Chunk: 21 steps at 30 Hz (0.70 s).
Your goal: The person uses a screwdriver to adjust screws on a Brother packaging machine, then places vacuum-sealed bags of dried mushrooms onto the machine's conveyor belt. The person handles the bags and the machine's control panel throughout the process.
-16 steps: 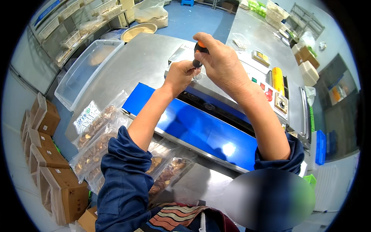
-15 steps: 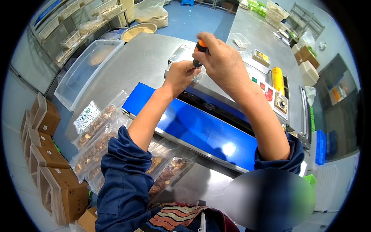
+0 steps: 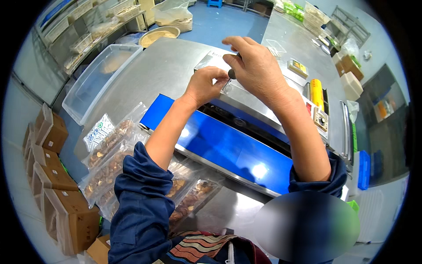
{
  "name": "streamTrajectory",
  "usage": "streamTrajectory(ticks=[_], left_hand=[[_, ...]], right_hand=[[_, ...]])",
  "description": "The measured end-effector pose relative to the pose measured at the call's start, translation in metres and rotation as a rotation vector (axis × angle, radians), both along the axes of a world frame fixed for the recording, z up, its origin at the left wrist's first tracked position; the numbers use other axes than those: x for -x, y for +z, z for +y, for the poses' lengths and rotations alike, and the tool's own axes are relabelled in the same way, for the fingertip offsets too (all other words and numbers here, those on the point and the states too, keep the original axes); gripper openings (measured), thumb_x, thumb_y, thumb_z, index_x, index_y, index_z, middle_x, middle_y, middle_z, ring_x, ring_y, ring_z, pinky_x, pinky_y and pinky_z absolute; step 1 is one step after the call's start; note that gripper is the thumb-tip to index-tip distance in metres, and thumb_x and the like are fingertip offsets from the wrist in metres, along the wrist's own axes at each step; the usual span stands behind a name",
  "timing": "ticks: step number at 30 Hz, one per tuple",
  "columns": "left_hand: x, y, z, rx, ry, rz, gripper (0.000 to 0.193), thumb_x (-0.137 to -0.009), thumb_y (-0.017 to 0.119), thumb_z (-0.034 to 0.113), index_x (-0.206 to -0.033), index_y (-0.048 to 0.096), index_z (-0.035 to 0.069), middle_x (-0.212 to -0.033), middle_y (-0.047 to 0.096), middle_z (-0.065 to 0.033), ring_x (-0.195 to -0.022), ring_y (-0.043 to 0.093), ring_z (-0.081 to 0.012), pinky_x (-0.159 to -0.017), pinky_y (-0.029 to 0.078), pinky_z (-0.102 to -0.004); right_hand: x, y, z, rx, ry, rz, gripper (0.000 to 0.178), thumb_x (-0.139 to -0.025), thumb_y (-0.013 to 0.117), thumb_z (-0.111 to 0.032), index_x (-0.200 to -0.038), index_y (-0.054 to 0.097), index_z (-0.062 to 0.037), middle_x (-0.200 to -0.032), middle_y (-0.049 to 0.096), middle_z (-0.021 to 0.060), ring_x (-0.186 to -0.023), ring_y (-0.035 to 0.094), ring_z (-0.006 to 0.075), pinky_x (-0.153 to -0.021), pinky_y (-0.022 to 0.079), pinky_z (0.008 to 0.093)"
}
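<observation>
A screwdriver (image 3: 231, 74) stands tilted over the metal top of a sealing machine (image 3: 246, 97), its handle largely covered by my right hand (image 3: 257, 66). That hand is closed round the handle, the index finger lifted off and stretched forward. My left hand (image 3: 204, 86) pinches at the thin shaft, low down by the machine's cover; what the tip touches is hard to see. In front of both hands runs the machine's blue conveyor belt (image 3: 220, 147), with a dark slot behind it.
Clear bags of dried brown slices (image 3: 193, 198) lie left of and before the belt. A clear plastic tub (image 3: 94, 83) stands at the left, cardboard boxes (image 3: 74, 215) below it. A yellow roll (image 3: 316, 94) and a control dial (image 3: 321, 118) are at the right.
My right hand has shifted slightly right and turned, its index finger loosening; the orange handle is now hidden beneath it. My left hand stays at the shaft.
</observation>
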<state>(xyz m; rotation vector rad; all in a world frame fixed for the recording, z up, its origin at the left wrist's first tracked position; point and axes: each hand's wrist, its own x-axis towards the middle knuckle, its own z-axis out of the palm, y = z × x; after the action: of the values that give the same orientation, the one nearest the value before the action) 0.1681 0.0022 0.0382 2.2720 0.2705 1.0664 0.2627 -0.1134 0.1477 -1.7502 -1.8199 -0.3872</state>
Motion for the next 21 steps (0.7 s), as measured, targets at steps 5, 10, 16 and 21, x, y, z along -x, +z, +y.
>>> streamTrajectory(ticks=[5, 10, 16, 21], left_hand=[[-0.009, -0.007, -0.002, 0.057, 0.047, -0.045, 0.011, -0.074, 0.066, 0.011, -0.078, 0.062, 0.002, -0.073, 0.061, -0.0115, -0.067, 0.059, -0.0267, -0.061, 0.047, -0.0330], [-0.005, 0.002, -0.009, 0.076, 0.072, 0.008, 0.010, -0.081, 0.061, 0.009, -0.083, 0.062, -0.001, -0.069, 0.061, -0.0178, -0.064, 0.061, -0.0308, -0.060, 0.046, -0.0374], [-0.008, -0.006, -0.005, 0.109, -0.028, -0.139, 0.010, -0.077, 0.064, 0.009, -0.083, 0.064, 0.001, -0.074, 0.062, -0.0151, -0.074, 0.059, -0.0294, -0.067, 0.045, -0.0385], [-0.011, -0.011, 0.001, -0.095, 0.122, -0.117, 0.011, -0.072, 0.067, 0.008, -0.081, 0.064, 0.002, -0.071, 0.061, -0.0127, -0.073, 0.057, -0.0276, -0.067, 0.044, -0.0392]], right_hand=[[0.007, -0.001, 0.008, 0.008, -0.023, 0.042, 0.037, -0.082, 0.057, -0.014, -0.115, 0.049, -0.0007, -0.099, 0.057, 0.0209, -0.092, 0.057, 0.0375, -0.079, 0.047, 0.0417], [0.001, -0.001, 0.008, -0.054, 0.114, 0.053, 0.040, -0.080, 0.060, -0.013, -0.114, 0.048, 0.0036, -0.102, 0.055, 0.0236, -0.094, 0.056, 0.0383, -0.081, 0.047, 0.0409], [0.019, 0.029, 0.003, 0.274, -0.191, -0.057, 0.040, -0.078, 0.064, -0.016, -0.111, 0.050, 0.0021, -0.102, 0.057, 0.0223, -0.087, 0.060, 0.0342, -0.075, 0.049, 0.0404], [0.009, 0.008, 0.008, -0.125, 0.073, -0.135, 0.029, -0.079, 0.064, -0.026, -0.091, 0.061, 0.0002, -0.085, 0.063, 0.0180, -0.076, 0.063, 0.0322, -0.067, 0.051, 0.0391]])
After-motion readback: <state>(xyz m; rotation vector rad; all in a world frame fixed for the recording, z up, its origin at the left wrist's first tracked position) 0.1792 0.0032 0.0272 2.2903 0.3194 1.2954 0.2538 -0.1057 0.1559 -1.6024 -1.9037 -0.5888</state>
